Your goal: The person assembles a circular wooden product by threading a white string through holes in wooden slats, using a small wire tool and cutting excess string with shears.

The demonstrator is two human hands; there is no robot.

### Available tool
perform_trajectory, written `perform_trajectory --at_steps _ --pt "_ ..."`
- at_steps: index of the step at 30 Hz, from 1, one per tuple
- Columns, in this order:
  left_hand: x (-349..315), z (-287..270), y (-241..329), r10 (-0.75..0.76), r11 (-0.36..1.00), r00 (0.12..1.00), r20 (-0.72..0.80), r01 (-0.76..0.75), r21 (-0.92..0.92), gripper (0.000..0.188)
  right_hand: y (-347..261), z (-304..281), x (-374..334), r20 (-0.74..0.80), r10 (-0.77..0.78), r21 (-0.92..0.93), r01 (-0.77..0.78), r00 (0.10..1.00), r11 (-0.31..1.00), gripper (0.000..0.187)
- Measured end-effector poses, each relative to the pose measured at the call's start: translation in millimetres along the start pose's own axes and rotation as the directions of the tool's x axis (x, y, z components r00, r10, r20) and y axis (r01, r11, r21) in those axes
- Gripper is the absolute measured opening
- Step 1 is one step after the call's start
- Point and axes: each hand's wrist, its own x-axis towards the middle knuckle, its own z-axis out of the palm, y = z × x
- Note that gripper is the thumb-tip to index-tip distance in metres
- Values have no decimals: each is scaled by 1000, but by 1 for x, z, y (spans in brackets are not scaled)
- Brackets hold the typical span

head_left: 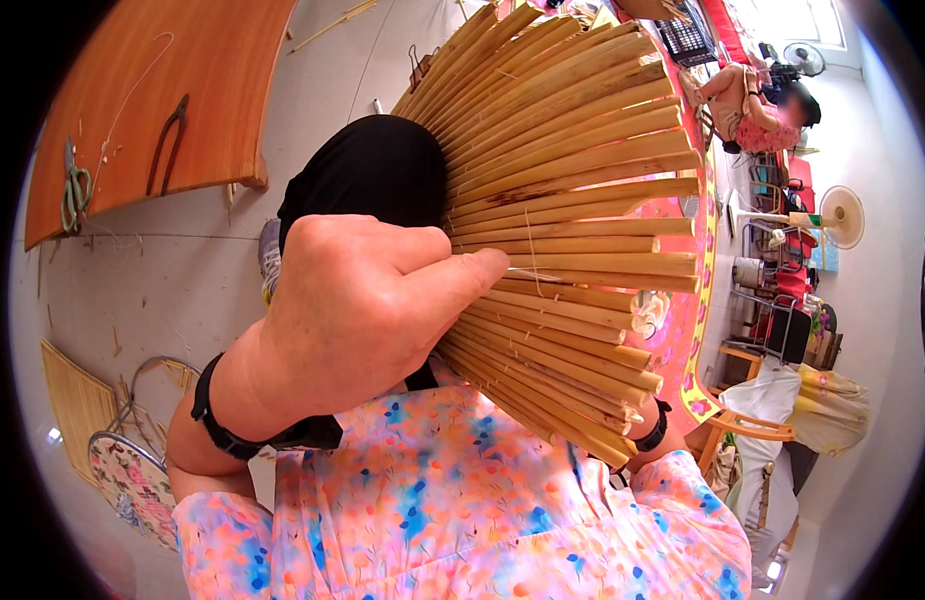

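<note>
A mat of split bamboo strips (573,150), bound side by side with thin thread, lies spread like a fan across my lap and black-clad knee (368,170). My left hand (368,295) is closed in a pinch over the strips' lower middle. A fine pale thread (533,273) runs out from its fingertips across the strips. My right wrist, in a black band (655,428), shows at the mat's lower right edge. The right hand's fingers are hidden behind the strips. Cut strip ends stick out unevenly on the right.
On the left, a wooden table (223,70) holds green-handled scissors (75,190) and dark pliers (171,145). Below it stands a floral-seated stool (133,470). A pink floral cloth (698,360) lies beyond the mat. Another person (768,120) sits at upper right, near a standing fan (841,217).
</note>
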Motion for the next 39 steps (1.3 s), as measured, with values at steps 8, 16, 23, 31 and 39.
perform_trajectory --at_steps 8,16,23,31,39 --pt "0 -2 1 9 1000 1000 2 -9 22 28 6 -6 -3 12 17 63 -18 1000 998 76" --pt "1 -3 2 10 1000 1000 2 -10 24 25 4 -6 -1 1 53 69 -52 999 996 74" --pt "1 -4 3 2 999 1000 15 -3 40 25 4 -7 -1 4 60 29 -60 998 998 74" --pt "1 -7 7 4 996 999 33 -7 93 29 3 -5 9 109 -51 36 47 993 998 74" --pt "12 -11 14 21 993 998 54 -27 111 28 -8 6 15 57 -13 -141 21 998 990 75"
